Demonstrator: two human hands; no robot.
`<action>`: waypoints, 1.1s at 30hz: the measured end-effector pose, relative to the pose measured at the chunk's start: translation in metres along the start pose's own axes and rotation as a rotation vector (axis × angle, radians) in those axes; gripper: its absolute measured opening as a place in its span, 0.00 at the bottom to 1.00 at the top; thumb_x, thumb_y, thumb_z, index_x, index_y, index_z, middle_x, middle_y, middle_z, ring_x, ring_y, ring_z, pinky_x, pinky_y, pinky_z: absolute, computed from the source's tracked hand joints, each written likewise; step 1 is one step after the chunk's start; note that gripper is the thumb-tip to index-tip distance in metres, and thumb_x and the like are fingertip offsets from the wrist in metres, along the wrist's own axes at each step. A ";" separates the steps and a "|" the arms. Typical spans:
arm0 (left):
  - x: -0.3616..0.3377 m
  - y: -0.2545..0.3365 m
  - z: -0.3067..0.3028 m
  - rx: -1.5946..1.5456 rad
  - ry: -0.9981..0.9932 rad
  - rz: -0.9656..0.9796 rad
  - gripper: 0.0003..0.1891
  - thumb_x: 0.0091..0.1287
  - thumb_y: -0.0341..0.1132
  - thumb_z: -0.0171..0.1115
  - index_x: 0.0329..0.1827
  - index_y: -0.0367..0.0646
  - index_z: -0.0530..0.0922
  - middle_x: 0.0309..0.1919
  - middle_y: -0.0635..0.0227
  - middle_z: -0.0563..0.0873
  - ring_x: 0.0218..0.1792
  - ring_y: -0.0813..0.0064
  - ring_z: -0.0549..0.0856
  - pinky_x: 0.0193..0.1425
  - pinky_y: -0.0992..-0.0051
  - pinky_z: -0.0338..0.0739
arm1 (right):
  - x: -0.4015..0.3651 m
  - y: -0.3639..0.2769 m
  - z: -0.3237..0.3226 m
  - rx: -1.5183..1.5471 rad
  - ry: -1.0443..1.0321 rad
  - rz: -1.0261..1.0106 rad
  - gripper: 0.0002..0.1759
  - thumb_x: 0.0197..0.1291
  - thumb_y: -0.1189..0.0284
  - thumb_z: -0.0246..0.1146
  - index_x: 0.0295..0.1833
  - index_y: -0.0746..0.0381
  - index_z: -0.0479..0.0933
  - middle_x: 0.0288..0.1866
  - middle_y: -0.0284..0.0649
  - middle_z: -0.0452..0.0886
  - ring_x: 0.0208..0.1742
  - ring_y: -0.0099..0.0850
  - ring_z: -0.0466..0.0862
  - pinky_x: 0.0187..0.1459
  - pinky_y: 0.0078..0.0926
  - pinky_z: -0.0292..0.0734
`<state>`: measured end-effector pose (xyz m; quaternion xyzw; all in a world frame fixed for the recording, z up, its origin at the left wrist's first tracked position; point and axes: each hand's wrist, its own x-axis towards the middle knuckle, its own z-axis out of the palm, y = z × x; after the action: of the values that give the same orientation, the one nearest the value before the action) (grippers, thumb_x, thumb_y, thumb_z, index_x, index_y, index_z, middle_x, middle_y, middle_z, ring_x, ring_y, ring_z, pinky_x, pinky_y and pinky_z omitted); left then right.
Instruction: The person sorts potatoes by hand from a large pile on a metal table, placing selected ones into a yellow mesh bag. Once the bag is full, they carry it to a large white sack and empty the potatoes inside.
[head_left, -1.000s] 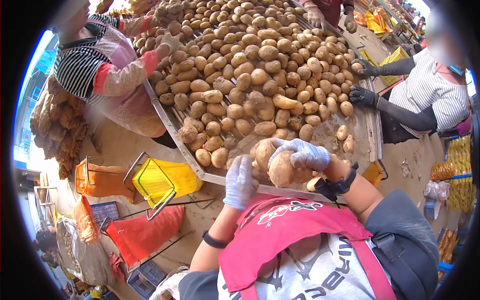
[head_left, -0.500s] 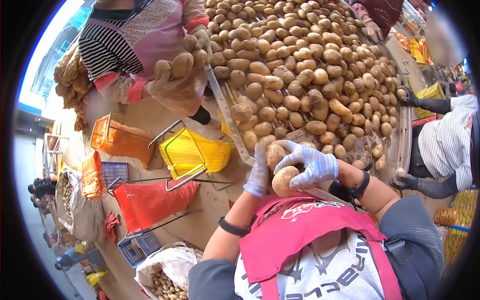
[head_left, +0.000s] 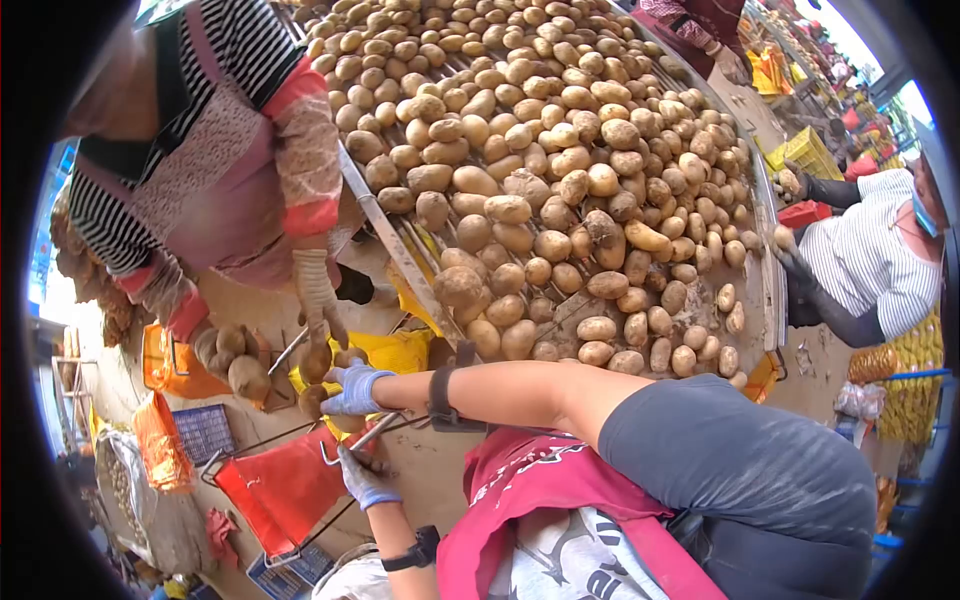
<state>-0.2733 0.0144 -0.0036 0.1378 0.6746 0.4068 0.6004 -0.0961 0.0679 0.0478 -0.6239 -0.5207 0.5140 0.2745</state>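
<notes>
My right hand (head_left: 355, 388), in a pale blue glove, reaches left above the yellow bag (head_left: 385, 350), its fingers around potatoes (head_left: 345, 418). Just below it, beside the metal bag frame, is my left hand (head_left: 367, 480), also gloved; its fingers are curled and what they hold is hard to make out. Close above my right hand, a co-worker's gloved hand (head_left: 318, 290) points down beside more potatoes. The same person's other hand holds several potatoes (head_left: 245, 375) over the orange bag (head_left: 170, 365).
Many potatoes lie on the sorting table (head_left: 780, 300), whose metal edge runs along my front left. A red bag (head_left: 285, 480) hangs on a frame at lower left, near a blue crate (head_left: 205, 432). Co-workers stand at left, far side and right (head_left: 870, 240).
Both my hands have moved from the table's near edge to the left and down, over the bags. The left co-worker has leaned closer and lowered both hands. The view has shifted.
</notes>
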 end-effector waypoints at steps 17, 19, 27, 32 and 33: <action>-0.066 -0.039 0.271 1.158 -0.672 1.226 0.29 0.55 0.46 0.66 0.57 0.43 0.72 0.51 0.56 0.78 0.51 0.57 0.79 0.55 0.62 0.74 | -0.171 0.178 -0.237 0.308 0.880 -0.082 0.27 0.56 0.67 0.56 0.63 0.55 0.66 0.50 0.47 0.75 0.49 0.43 0.79 0.48 0.36 0.78; -0.066 -0.052 0.276 0.662 -0.752 0.660 0.27 0.59 0.52 0.61 0.55 0.44 0.73 0.48 0.59 0.81 0.47 0.61 0.81 0.51 0.64 0.77 | -0.214 0.169 -0.248 1.148 0.647 -0.018 0.24 0.57 0.70 0.55 0.62 0.56 0.66 0.46 0.43 0.78 0.47 0.39 0.81 0.41 0.34 0.82; -0.145 -0.118 0.264 -0.038 -0.946 -0.521 0.27 0.66 0.59 0.48 0.50 0.43 0.75 0.45 0.62 0.82 0.46 0.66 0.83 0.49 0.66 0.81 | -0.279 0.150 -0.236 0.394 0.360 -0.059 0.30 0.54 0.64 0.68 0.60 0.58 0.65 0.37 0.40 0.79 0.39 0.34 0.82 0.42 0.31 0.77; -0.200 -0.125 0.275 0.289 -0.933 -0.277 0.31 0.68 0.63 0.42 0.53 0.42 0.72 0.45 0.61 0.82 0.45 0.65 0.84 0.45 0.66 0.84 | -0.284 0.138 -0.246 -0.145 0.102 -0.059 0.47 0.43 0.59 0.74 0.69 0.49 0.59 0.52 0.49 0.78 0.50 0.44 0.81 0.48 0.38 0.75; -0.199 -0.125 0.276 0.355 -0.958 -0.262 0.32 0.69 0.63 0.40 0.54 0.40 0.72 0.46 0.59 0.81 0.45 0.64 0.84 0.46 0.66 0.83 | -0.286 0.143 -0.243 -0.073 0.137 -0.091 0.46 0.44 0.59 0.73 0.69 0.50 0.59 0.53 0.48 0.78 0.52 0.43 0.80 0.50 0.36 0.75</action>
<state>0.0669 -0.0933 0.0603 0.3223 0.3944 0.0993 0.8548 0.2019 -0.1956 0.1018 -0.6429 -0.5470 0.4377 0.3097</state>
